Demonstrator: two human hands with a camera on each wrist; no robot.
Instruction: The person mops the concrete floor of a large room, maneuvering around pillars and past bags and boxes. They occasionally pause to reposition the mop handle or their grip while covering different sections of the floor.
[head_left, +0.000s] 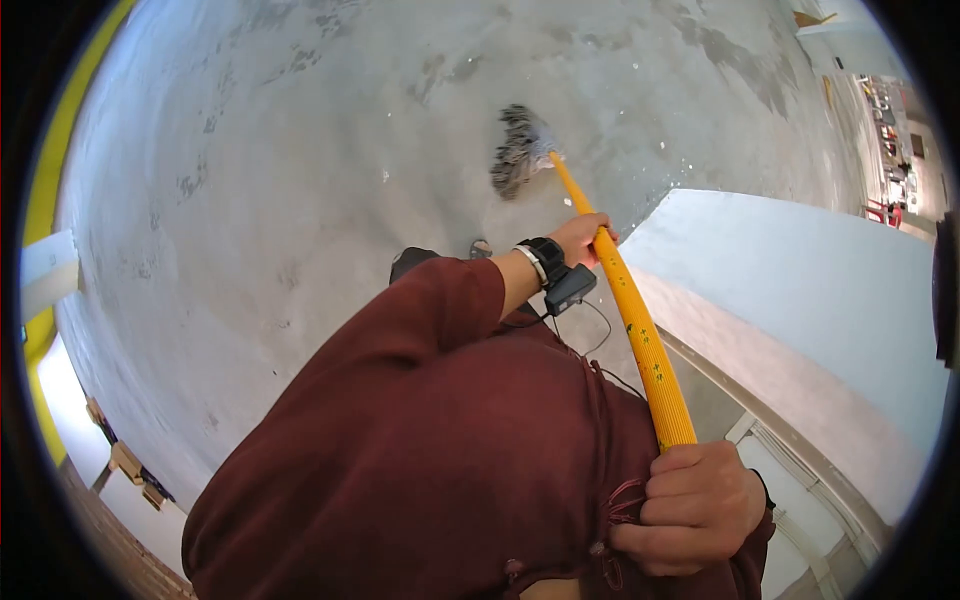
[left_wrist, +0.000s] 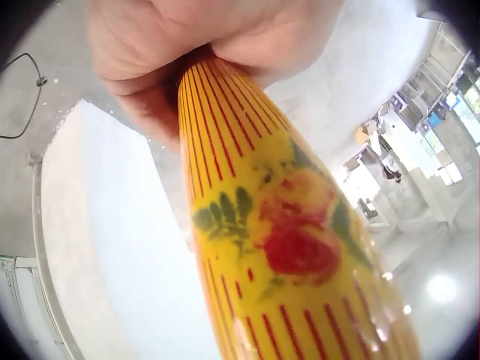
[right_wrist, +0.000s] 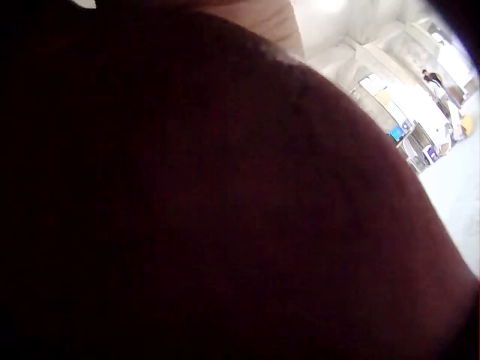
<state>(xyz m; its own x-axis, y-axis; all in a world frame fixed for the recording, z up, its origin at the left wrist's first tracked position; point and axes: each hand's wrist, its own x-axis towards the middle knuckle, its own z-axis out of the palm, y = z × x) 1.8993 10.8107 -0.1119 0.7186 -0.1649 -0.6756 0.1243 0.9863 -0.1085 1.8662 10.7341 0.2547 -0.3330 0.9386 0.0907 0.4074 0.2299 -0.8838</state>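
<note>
Hands (head_left: 700,507) grip the slanting handle (head_left: 638,325) well apart.

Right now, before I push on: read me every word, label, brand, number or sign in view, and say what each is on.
"中华", as far as I can make out: on the handle, printed small.
Other marks along it: too small to read.
Wrist camera: no legible text.
Far clutter: too blurred to read.
No number or sign is readable.
</note>
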